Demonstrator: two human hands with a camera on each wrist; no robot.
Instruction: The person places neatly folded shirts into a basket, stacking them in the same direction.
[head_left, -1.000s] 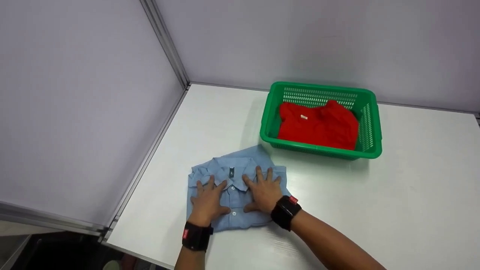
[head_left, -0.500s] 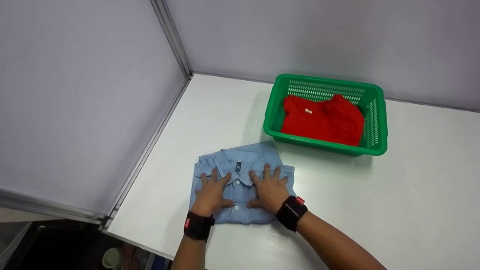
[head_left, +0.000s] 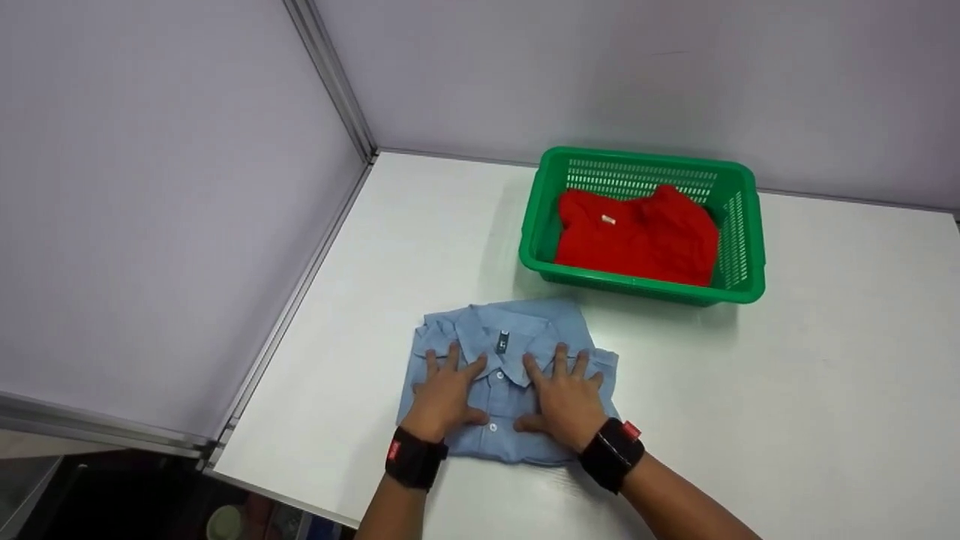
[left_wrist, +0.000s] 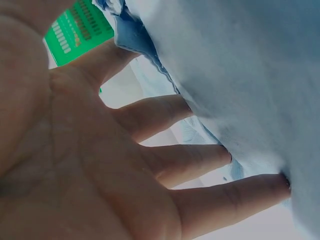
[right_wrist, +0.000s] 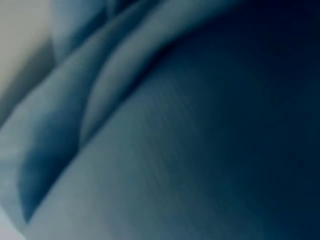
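Note:
A folded light blue button-up shirt (head_left: 499,397) lies on the white table, its collar and dark neck label facing up toward the far side. My left hand (head_left: 444,394) rests with spread fingers on the shirt's left front, below the collar. On the other side of the button line, my right hand (head_left: 566,397) presses flat with its fingers fanned out. In the left wrist view the fingertips of the left hand (left_wrist: 125,150) touch the blue cloth. Only close, blurred folds of the shirt (right_wrist: 150,140) fill the right wrist view.
A green plastic basket (head_left: 529,225) stands behind the shirt, toward the right, with a red garment (head_left: 637,240) inside. Grey-white panels (head_left: 187,187) border the table (head_left: 825,375) at the left and back. The table's front edge runs along the lower left.
The shirt has slid to the right along the table under both hands, and its rear flap sits less pointed. Both hands keep their spread pose. The head view has shifted slightly.

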